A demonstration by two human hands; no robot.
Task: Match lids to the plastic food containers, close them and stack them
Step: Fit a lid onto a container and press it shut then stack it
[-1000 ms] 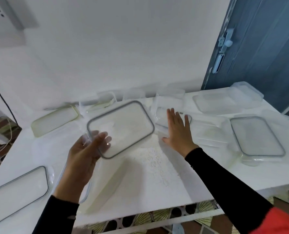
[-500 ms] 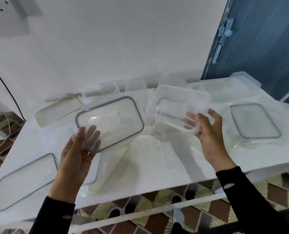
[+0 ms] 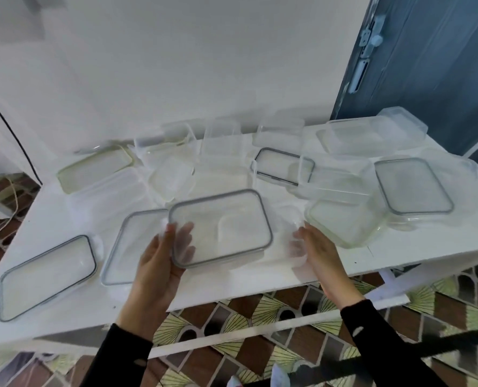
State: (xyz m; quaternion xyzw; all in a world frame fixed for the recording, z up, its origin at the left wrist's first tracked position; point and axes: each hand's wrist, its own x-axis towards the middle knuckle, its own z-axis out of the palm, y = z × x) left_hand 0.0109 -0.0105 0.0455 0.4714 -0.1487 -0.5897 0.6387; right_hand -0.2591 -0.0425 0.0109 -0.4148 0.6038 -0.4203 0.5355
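Judging by its look, the grey-rimmed lid (image 3: 221,227) (light, stiff, slick) is best pinched at its nine o'clock edge, where the left hand (image 3: 159,263) grips it; the right hand (image 3: 320,251) cups a clear container (image 3: 295,241).

A home — patterned floor tiles (image 3: 260,311), blue door (image 3: 427,65)

The rectangular lid of clear, glossy plastic with a grey rubbery seal (image 3: 221,227) looks smooth and slightly frosted where fingers show through it, and the clear plastic tubs (image 3: 341,202) round it catch soft glare. The white table top (image 3: 260,277) is matt, painted-looking, with a faintly speckled patch. The black sleeves (image 3: 385,342) are soft matt cloth, and the patterned floor tiles (image 3: 232,331) have a dull sheen.
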